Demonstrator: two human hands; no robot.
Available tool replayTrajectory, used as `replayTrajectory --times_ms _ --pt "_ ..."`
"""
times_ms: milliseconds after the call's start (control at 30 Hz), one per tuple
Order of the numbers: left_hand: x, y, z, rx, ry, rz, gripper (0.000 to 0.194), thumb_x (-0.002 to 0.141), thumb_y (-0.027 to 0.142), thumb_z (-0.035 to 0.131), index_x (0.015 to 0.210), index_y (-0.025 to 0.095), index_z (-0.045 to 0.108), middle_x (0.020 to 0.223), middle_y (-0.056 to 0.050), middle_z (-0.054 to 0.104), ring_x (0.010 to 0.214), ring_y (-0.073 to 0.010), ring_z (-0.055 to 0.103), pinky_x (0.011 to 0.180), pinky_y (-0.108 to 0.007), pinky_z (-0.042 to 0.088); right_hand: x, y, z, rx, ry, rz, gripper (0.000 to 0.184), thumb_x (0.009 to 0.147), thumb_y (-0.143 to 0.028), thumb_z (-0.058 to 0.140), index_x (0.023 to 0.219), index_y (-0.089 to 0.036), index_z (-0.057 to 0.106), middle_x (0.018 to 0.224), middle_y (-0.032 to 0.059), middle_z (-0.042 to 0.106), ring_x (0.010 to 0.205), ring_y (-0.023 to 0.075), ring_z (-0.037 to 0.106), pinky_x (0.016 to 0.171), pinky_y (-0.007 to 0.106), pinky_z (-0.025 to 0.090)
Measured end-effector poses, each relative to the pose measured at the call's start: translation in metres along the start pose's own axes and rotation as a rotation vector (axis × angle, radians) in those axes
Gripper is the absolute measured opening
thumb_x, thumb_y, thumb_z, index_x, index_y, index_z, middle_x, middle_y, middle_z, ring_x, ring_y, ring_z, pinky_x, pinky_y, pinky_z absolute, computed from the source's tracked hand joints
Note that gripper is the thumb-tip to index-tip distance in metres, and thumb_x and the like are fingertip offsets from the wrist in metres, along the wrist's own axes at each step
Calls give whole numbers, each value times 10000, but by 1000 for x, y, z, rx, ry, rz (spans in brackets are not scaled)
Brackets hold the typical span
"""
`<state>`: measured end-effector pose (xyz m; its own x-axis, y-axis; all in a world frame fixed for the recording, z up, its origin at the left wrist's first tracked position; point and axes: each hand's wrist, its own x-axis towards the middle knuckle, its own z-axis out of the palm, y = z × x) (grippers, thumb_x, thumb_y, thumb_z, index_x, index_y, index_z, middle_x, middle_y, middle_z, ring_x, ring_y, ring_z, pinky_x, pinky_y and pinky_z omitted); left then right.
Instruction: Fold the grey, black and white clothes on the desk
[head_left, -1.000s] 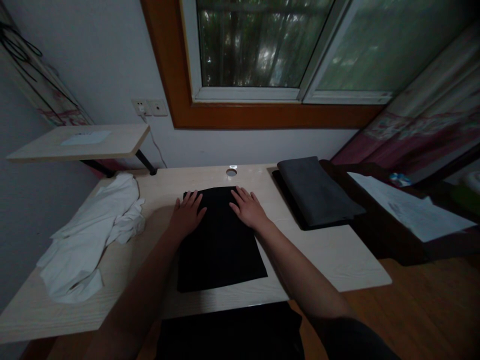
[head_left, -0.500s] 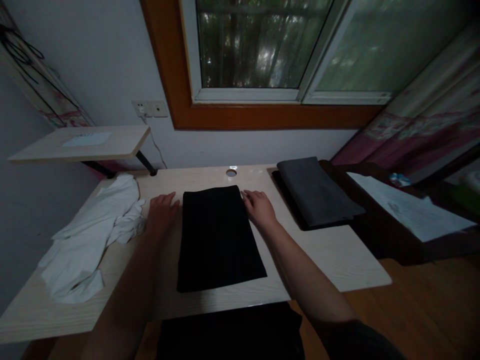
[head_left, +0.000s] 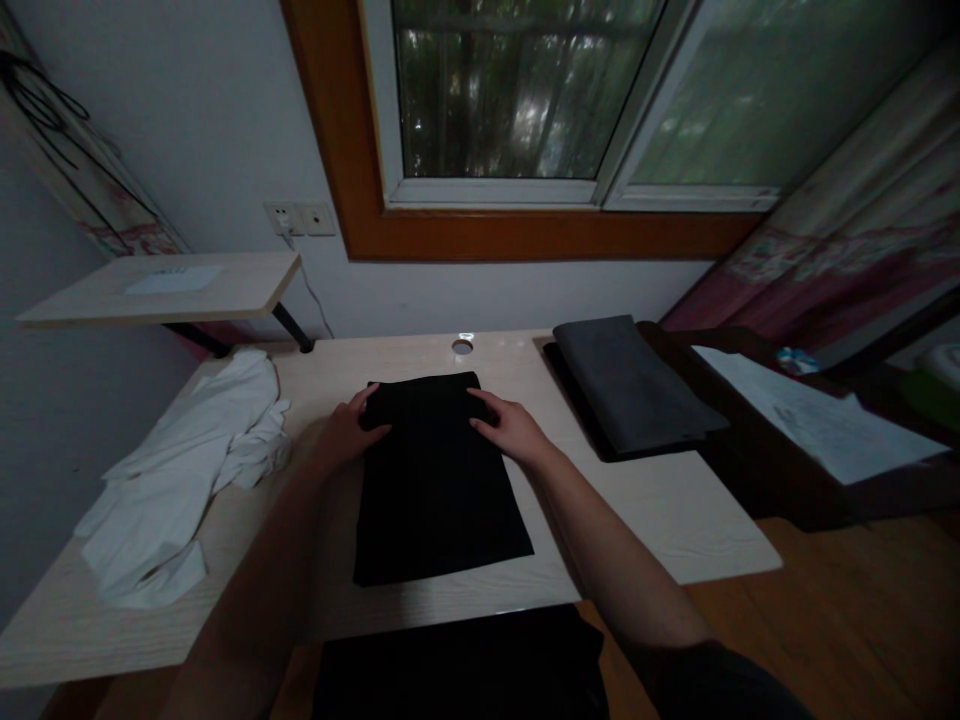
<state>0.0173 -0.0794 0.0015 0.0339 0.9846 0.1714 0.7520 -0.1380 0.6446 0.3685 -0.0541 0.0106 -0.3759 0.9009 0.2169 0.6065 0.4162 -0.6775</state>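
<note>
A folded black cloth (head_left: 442,480) lies flat on the pale wooden table (head_left: 645,520) in front of me, its outline roughly rectangular. My left hand (head_left: 346,432) is at its far left edge, thumb over the top and forefinger along the side, the two apart. At the far right edge is my right hand (head_left: 514,428), thumb and forefinger spread over the cloth. Both hands look open, though the outer fingers are partly hidden. Whether any fingertips reach under the cloth cannot be seen.
A crumpled white garment (head_left: 187,470) lies on the left, near a raised shelf (head_left: 247,285). Folded dark grey cloth (head_left: 630,380) rests on the right over something black. Beyond it is a paper sheet (head_left: 817,420) on a dark surface. A round hole (head_left: 463,346) pierces the table's back.
Both hands lay flat on the cloth, then moved outward off its sides. Now they have come back in to its far left and right edges, thumbs over the cloth.
</note>
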Motion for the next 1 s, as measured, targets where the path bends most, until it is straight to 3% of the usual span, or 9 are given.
replayTrajectory --times_ms 133,367,633,833,1000 --pt "1 -2 3 -123 6 -17 857 778 405 773 1547 251 429 1105 -90 708 990 -293 686 913 -456 535 0 5 4 68 5 -17 608 868 -291 683 1463 -285 563 1008 32 720 835 206 642 808 348 524" --pt "7 1 14 -42 215 -45 756 799 349 747 1503 249 487 905 -43 686 901 -276 651 902 -459 520 6 8 12 44 157 63 564 884 -266 656 1442 -294 572 959 28 685 888 221 622 849 370 508" --pt "6 -7 5 186 335 56 474 865 318 655 1333 246 629 1184 -124 672 1164 -350 575 1098 -551 386 6 12 12 3 274 92 563 891 -226 609 1449 -284 559 929 30 686 937 255 610 908 423 507" --pt "1 14 6 185 238 247 417 973 318 526 1371 230 617 1412 -133 606 1364 -326 490 1194 -548 318 3 3 7 -133 326 5 471 937 -221 552 1402 -268 614 1134 104 654 1106 302 582 1021 484 483" --pt "-5 33 20 196 45 382 454 982 345 542 1429 279 581 1560 -86 515 1525 -336 331 1249 -619 198 3 -4 10 -177 202 -158 390 993 -288 547 1370 -283 650 1302 109 634 1241 297 562 1101 498 454"
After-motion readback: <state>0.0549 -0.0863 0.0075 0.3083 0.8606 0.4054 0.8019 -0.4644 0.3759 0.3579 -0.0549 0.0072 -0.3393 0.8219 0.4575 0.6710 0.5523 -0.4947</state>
